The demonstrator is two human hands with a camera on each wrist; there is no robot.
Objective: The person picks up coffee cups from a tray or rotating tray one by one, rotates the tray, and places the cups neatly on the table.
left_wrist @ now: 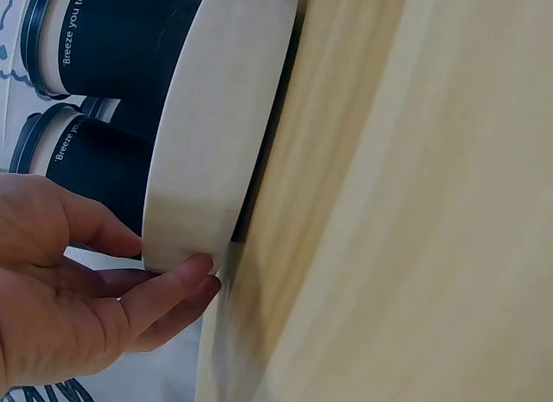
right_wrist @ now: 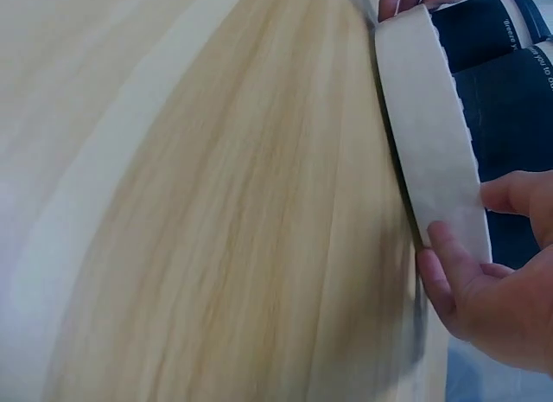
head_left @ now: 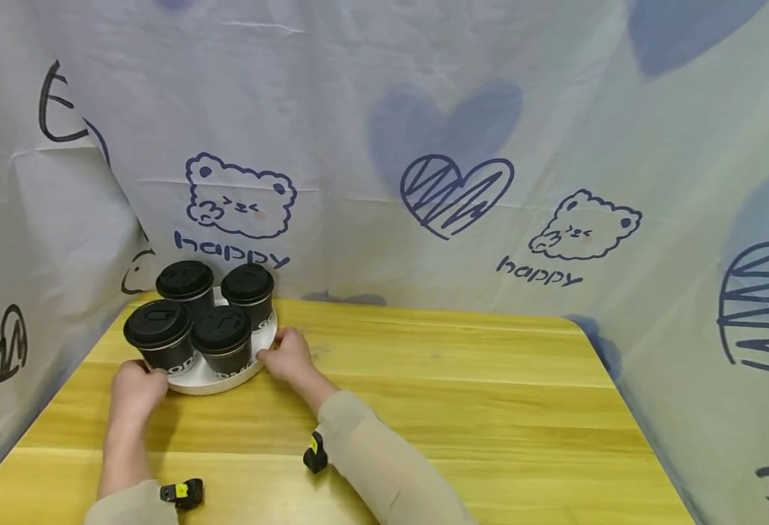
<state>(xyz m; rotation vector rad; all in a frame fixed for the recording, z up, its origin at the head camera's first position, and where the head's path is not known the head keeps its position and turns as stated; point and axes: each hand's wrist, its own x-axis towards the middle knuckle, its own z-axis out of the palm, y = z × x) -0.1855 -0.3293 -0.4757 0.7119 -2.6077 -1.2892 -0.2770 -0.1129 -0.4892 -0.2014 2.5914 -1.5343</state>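
A round white tray [head_left: 208, 388] carries several black paper coffee cups [head_left: 221, 332] with black lids, grouped close together at the far left of the table. My left hand [head_left: 136, 391] grips the tray's near left edge, thumb over the rim and fingers against the outer wall [left_wrist: 220, 99]. On the tray's right side, my right hand [head_left: 290, 357] pinches the edge in the same manner. In the right wrist view, the tray wall [right_wrist: 432, 125] stands close over the table, a dark shadow line beneath it. White lettering shows on the cup sides.
The wooden table [head_left: 456, 408] stretches to the right of the tray. A white cloth [head_left: 358, 240] printed with hearts and bears hangs behind the table's back edge and along both sides. Each sleeve has a small black wrist camera [head_left: 315, 452] on it.
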